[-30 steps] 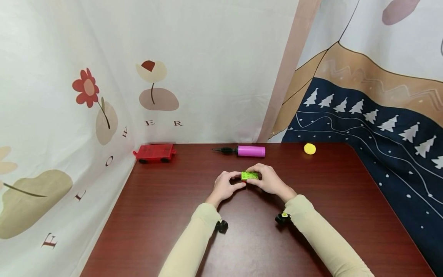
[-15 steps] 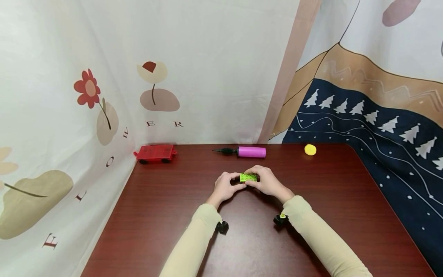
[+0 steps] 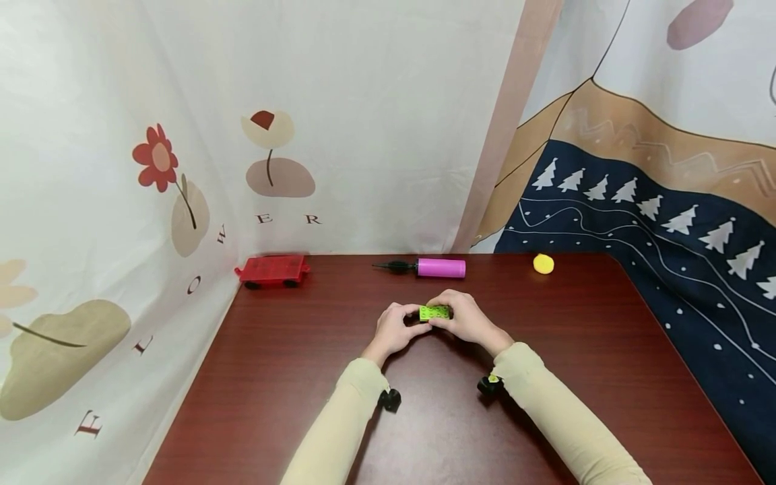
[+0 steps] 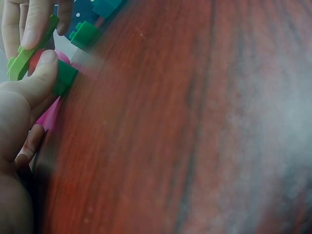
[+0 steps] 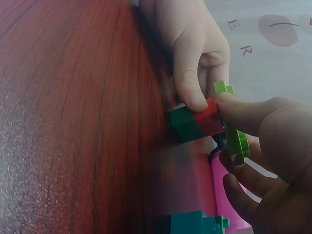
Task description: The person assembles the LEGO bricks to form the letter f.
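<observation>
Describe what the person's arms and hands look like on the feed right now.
Both arms wear long, plain cream-beige sleeves to the wrists. The left hand and right hand are bare, without gloves or rings visible. A small black camera unit sits under the left wrist; another, with a yellow-green spot, under the right.

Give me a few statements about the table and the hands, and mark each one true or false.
1. Both hands, left hand and right hand, hold the light green plate. True.
2. The pink pump lies near the table's front edge. False: it lies near the far edge, by the wall.
3. The red toy cart sits at the far left corner of the table. True.
4. The yellow disc is stacked on the pump. False: it lies apart, to its right.
5. Red and dark green bricks sit under the plate. True.
</observation>
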